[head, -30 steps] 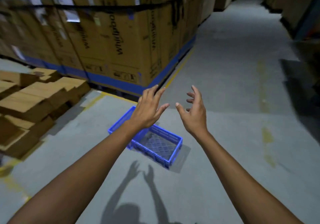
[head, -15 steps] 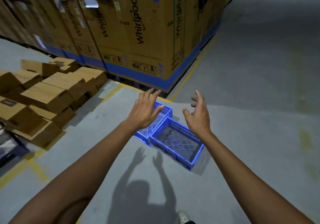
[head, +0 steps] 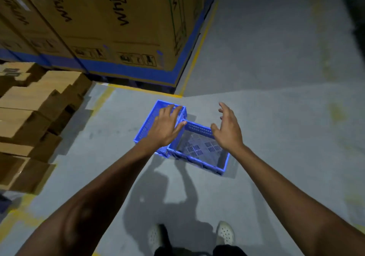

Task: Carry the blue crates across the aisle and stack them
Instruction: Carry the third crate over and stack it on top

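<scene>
Several small cardboard boxes (head: 29,117) are sitting piled along your left edge, with big printed cartons (head: 110,24) standing on a blue base behind them and a yellow floor line (head: 142,90) running along its foot. Just right of that pile, two blue crates are lying side by side on the grey floor (head: 276,117), touching at a corner: the far crate (head: 150,123) is sitting nearer the cartons and the near crate (head: 199,149) is sitting closer to your feet. Your left hand (head: 166,127) is hovering above the far crate with fingers spread and holding nothing; your right hand (head: 227,129) is hanging over the near crate's far rim, also splayed and empty. Both crates are looking empty, with slotted bottoms and perforated walls, so you are probably dealing with something light and stiff that will not flex much. Rigid plastic rims can be slick, so you are likely best hooking your fingers under the top lip on the two short ends. Your pale shoes (head: 225,234) are showing at the bottom, short of the crates.
</scene>
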